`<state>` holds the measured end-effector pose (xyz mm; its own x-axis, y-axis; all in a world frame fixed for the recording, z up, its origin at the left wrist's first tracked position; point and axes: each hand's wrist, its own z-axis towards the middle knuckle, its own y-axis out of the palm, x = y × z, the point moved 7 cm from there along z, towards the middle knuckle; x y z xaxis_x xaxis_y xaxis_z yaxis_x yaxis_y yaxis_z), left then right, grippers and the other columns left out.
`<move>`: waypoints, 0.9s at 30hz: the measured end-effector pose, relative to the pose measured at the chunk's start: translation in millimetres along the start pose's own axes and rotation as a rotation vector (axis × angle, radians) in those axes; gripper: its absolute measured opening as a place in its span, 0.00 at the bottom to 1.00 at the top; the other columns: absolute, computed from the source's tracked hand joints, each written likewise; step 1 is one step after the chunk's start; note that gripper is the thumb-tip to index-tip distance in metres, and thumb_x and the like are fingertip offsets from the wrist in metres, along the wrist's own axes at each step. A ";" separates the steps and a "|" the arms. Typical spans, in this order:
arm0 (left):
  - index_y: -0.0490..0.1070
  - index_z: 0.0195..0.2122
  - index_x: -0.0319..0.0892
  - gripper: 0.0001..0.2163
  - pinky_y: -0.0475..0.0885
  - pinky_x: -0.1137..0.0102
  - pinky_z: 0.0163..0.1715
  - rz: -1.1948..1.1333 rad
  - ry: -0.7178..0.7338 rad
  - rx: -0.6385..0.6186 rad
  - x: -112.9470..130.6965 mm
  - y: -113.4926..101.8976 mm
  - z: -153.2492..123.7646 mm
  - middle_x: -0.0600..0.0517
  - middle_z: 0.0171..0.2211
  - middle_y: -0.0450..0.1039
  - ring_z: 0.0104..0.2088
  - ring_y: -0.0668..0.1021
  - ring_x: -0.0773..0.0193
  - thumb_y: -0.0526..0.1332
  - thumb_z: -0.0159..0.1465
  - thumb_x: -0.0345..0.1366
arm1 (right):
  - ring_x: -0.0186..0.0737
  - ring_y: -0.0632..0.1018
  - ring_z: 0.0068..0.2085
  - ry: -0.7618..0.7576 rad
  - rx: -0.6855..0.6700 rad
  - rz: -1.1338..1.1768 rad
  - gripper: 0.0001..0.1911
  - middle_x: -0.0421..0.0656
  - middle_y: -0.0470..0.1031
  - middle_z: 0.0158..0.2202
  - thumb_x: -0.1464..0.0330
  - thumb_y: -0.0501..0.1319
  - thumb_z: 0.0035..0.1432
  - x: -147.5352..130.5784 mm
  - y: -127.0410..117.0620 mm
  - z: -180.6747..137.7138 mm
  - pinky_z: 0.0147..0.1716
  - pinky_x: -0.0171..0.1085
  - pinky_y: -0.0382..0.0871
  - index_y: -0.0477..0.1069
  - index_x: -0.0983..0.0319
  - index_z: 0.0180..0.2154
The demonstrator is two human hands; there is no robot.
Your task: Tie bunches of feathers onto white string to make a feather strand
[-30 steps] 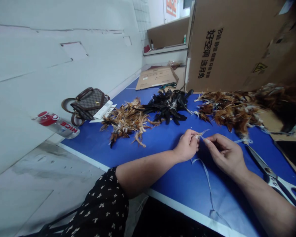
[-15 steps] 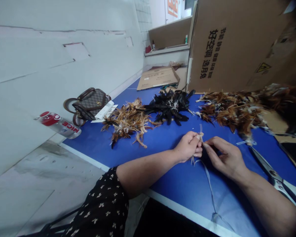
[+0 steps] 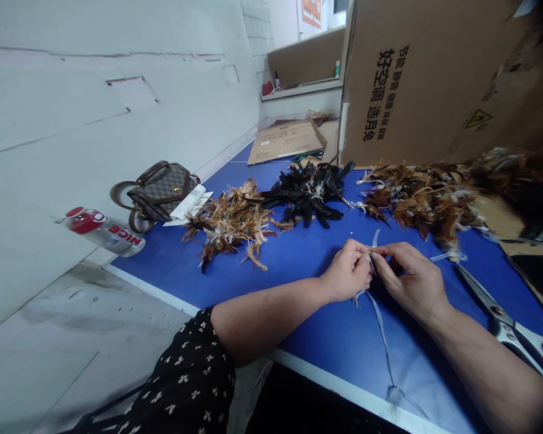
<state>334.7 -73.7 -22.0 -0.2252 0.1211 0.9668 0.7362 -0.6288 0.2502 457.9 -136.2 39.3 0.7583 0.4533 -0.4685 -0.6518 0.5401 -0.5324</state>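
Observation:
My left hand [image 3: 347,272] and my right hand [image 3: 409,278] meet over the blue table [image 3: 326,337], fingertips pinched together on a small feather tuft tied with a thin pale string [image 3: 382,328]. The string trails from the hands toward the near table edge. A short string end sticks up between the fingers. A light brown feather pile [image 3: 230,226], a black feather pile [image 3: 310,191] and a dark brown feather pile [image 3: 423,202] lie beyond the hands.
Metal scissors [image 3: 502,322] lie to the right of my right arm. A large cardboard box [image 3: 434,78] stands at the back. A brown handbag [image 3: 156,191] and a lying water bottle [image 3: 104,230] sit at the table's left edge. Flat cardboard [image 3: 286,140] lies farther back.
My two hands have drawn closer together, and the fingertips now touch at the tuft. The string end between them has shifted upward.

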 end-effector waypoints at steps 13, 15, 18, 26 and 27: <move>0.66 0.48 0.46 0.04 0.81 0.59 0.46 0.864 0.350 0.115 19.3 -6.8 -7.0 0.44 0.43 0.79 0.42 0.84 0.55 0.58 0.76 0.38 | 0.47 0.81 0.32 0.258 -0.088 0.020 0.11 0.45 0.81 0.32 0.56 0.63 0.71 17.2 11.8 -3.5 0.33 0.44 0.74 0.73 0.55 0.39; 0.67 0.47 0.45 0.04 0.82 0.54 0.49 1.041 0.384 0.084 26.0 -4.0 -7.9 0.40 0.45 0.79 0.44 0.83 0.50 0.55 0.77 0.37 | 0.43 0.78 0.26 0.295 -0.098 0.073 0.13 0.42 0.80 0.29 0.54 0.61 0.74 16.1 16.6 -6.2 0.28 0.41 0.73 0.72 0.55 0.39; 0.68 0.44 0.45 0.06 0.81 0.51 0.50 1.164 0.388 0.028 29.8 -2.8 -6.7 0.41 0.43 0.77 0.42 0.81 0.48 0.53 0.76 0.33 | 0.39 0.75 0.22 0.321 -0.108 0.196 0.18 0.38 0.77 0.25 0.50 0.57 0.78 12.6 24.4 -9.4 0.22 0.38 0.71 0.71 0.55 0.40; 0.71 0.45 0.46 0.02 0.80 0.59 0.52 0.847 0.355 0.213 29.6 -25.5 -0.5 0.47 0.42 0.79 0.42 0.82 0.55 0.62 0.73 0.34 | 0.39 0.77 0.24 0.350 0.093 0.216 0.14 0.40 0.81 0.29 0.53 0.67 0.74 30.5 2.4 -4.3 0.22 0.37 0.71 0.80 0.57 0.44; 0.71 0.45 0.46 0.02 0.80 0.60 0.52 0.829 0.346 0.228 28.7 -27.3 0.0 0.47 0.42 0.79 0.42 0.82 0.56 0.62 0.73 0.33 | 0.40 0.78 0.25 0.316 0.080 0.184 0.13 0.41 0.82 0.31 0.55 0.67 0.73 29.1 2.0 -3.0 0.24 0.38 0.72 0.81 0.56 0.43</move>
<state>308.2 -53.0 -1.0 0.2787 -0.5586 0.7812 0.8466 -0.2411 -0.4744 478.6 -124.1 22.5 0.5796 0.3129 -0.7524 -0.7640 0.5298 -0.3682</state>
